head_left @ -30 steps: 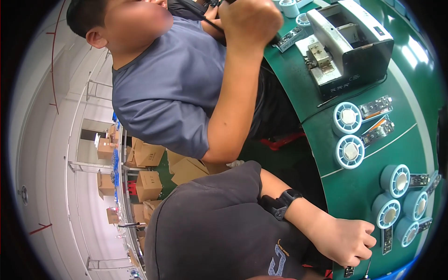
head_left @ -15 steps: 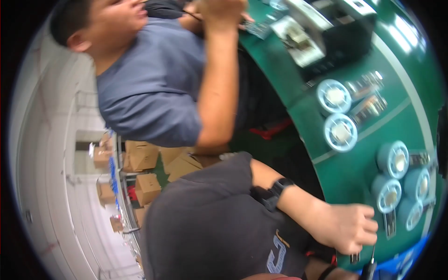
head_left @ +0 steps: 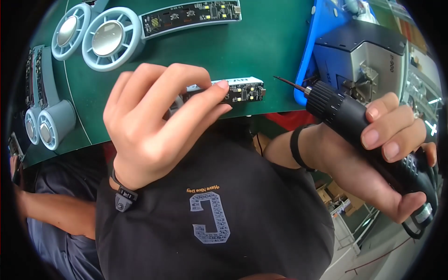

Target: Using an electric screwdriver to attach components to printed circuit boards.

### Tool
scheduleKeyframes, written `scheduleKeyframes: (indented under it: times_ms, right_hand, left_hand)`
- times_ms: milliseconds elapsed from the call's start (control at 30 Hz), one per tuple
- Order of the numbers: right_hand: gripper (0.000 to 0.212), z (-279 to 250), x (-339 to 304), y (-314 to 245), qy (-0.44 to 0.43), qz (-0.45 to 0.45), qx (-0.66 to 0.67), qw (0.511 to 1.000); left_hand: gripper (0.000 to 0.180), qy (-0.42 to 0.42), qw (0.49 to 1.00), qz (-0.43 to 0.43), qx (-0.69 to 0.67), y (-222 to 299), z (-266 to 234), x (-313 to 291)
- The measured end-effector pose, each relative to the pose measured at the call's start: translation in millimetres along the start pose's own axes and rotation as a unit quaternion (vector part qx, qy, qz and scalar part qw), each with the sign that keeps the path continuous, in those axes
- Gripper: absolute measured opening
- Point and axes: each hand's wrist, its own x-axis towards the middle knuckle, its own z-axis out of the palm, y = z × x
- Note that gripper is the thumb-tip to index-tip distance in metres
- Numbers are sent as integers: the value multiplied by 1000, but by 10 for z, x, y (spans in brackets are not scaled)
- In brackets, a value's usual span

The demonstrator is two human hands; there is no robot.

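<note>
My left hand [head_left: 151, 128] is closed around a light-blue handheld fan whose narrow circuit board [head_left: 245, 93] shows beyond my fingertips. White parts dot the black board, and a metal port sits at its end. My palm and fingers hide most of the fan's round head. In my right hand [head_left: 366, 175] is a black electric screwdriver [head_left: 338, 105], gripped by its body. Its thin bit points left toward the board's end, a short gap away from it. A cable loops from the screwdriver's rear.
Light-blue fans [head_left: 109, 44] with exposed boards lie on the green table [head_left: 266, 42] at upper left; more stand at far left. A blue tray [head_left: 305, 56] edges the right side, near a grey-black machine [head_left: 364, 51]. Another person's arm [head_left: 58, 212] is at lower left.
The view has swung from a nearby person and the wider table to the work close before me. Both hands, the fan's board and the whole screwdriver now show clearly.
</note>
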Motion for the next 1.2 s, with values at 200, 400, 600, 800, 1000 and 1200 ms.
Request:
scheduleKeyframes:
  times_ms: [200, 400, 600, 800, 1000, 1200]
  right_hand:
    - [61, -20, 39, -77, -16, 25, 12, 999]
    - [61, 46, 17, -46, -34, 41, 22, 998]
    - [61, -86, 65, -86, -47, 52, 23, 997]
    - [61, -181, 166, 20, -44, 71, 28, 996]
    - [61, -78, 140, 19, -55, 53, 39, 996]
    - [61, -75, 143, 8, -65, 47, 47, 996]
  left_hand:
    - [40, -1, 1000, -4, 4, -10, 24, 43]
    - [40, 10, 1000, -7, 4, -31, 39, -21]
    - [40, 19, 1000, 0, 3, -83, 74, -39]
    - [40, 22, 1000, 15, 7, -53, 67, -69]
    - [40, 27, 999, 28, 7, -102, 74, -56]
    - [40, 23, 1000, 20, -2, -83, 71, -49]
